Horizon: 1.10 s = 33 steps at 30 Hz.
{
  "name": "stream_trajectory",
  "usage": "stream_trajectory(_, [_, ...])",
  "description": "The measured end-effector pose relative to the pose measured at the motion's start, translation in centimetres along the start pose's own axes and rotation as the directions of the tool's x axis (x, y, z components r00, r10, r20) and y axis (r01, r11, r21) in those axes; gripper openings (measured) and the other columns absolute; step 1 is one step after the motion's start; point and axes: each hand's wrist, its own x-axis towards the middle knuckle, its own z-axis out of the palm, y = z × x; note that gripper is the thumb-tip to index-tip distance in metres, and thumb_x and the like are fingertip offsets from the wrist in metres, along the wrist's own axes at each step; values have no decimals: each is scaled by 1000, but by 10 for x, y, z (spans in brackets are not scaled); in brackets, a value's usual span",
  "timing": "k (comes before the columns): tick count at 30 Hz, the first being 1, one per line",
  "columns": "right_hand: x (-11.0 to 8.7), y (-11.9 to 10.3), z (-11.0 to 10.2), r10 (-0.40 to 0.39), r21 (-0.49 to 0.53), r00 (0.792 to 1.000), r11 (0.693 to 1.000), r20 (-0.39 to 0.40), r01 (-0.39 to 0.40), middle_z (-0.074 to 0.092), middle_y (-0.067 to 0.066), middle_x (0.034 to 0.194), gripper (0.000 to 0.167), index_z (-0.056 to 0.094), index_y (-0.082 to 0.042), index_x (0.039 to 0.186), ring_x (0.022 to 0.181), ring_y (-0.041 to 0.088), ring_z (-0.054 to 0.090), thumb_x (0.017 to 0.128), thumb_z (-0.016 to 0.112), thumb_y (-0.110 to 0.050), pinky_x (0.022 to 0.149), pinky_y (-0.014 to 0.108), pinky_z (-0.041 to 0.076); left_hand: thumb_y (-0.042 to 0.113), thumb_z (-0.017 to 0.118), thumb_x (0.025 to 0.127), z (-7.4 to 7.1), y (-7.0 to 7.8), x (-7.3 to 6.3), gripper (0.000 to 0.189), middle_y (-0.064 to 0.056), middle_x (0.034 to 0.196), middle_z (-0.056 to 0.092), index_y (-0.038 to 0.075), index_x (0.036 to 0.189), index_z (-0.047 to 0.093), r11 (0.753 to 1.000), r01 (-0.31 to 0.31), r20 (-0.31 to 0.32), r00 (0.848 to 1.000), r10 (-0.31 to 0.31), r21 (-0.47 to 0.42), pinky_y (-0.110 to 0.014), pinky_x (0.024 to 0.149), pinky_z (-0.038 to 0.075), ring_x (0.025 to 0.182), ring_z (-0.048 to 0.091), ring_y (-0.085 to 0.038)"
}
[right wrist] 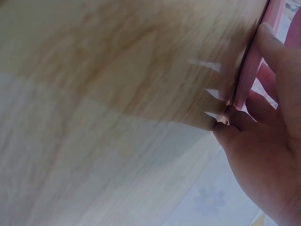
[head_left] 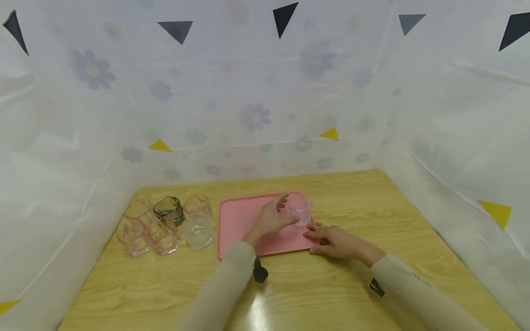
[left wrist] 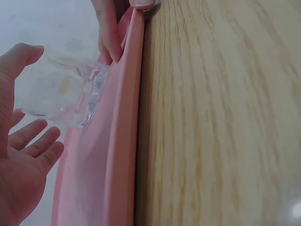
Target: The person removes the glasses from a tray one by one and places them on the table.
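Note:
A clear glass cup (head_left: 299, 209) stands upright at the right end of a pink tray (head_left: 236, 225). My left hand (head_left: 271, 219) is beside the cup, thumb and fingers spread around its near side. In the left wrist view a gap shows between the fingers (left wrist: 44, 143) and the glass. My right hand (head_left: 337, 241) holds the tray's near right corner. The right wrist view shows its thumb along the tray's outer side (right wrist: 249, 75) and fingers bent around the corner.
Left of the tray several glass cups stand close together: pinkish ones (head_left: 163, 236), a dark grey one (head_left: 169, 210) and a clear one (head_left: 198, 231). The wooden table (head_left: 298, 294) is bounded by a flowered white sheet (head_left: 256, 156) behind and plain white sheets at the sides.

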Motion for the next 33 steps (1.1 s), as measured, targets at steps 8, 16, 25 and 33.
stream_trajectory(8, [-1, -1, -1, -32, -14, 999, 999, -12, 32, 44, 28, 161, 55, 59, -4, 149, 149, 53, 39, 106, 65, -37, 114, 69, 41, 39, 83, 92, 14, -2, 8, 84, -10, 159, 53, 23, 162, 41, 1000, -25, -10, 1000, 25, -3, -55, 108, 54, 138, 57, -34])
stream_trajectory(16, [-1, -1, -1, -38, -12, 999, 999, -17, 38, 44, 29, 160, 54, 60, -4, 148, 148, 54, 39, 106, 65, -36, 114, 69, 40, 35, 86, 90, 21, 2, 13, 84, -12, 156, 55, 16, 161, 44, 1000, 5, -42, 999, -5, -2, -51, 109, 55, 140, 57, -36])
stream_trajectory(25, [1, -2, -1, -63, -17, 998, 998, -30, 62, 46, 28, 159, 53, 60, -3, 148, 148, 53, 41, 106, 65, -35, 113, 68, 42, 30, 86, 89, 18, 3, 12, 81, -14, 153, 57, 8, 157, 47, 1000, -10, -71, 997, 12, 26, -48, 113, 53, 140, 57, -33])
stream_trajectory(33, [-1, -2, -2, -71, -31, 997, 997, -24, 70, 47, 29, 158, 53, 60, -2, 148, 145, 54, 43, 106, 65, -34, 112, 69, 42, 31, 87, 88, 3, 5, 5, 77, -10, 149, 60, 15, 154, 52, 998, -61, -100, 993, 62, 21, -46, 110, 54, 135, 59, -30])
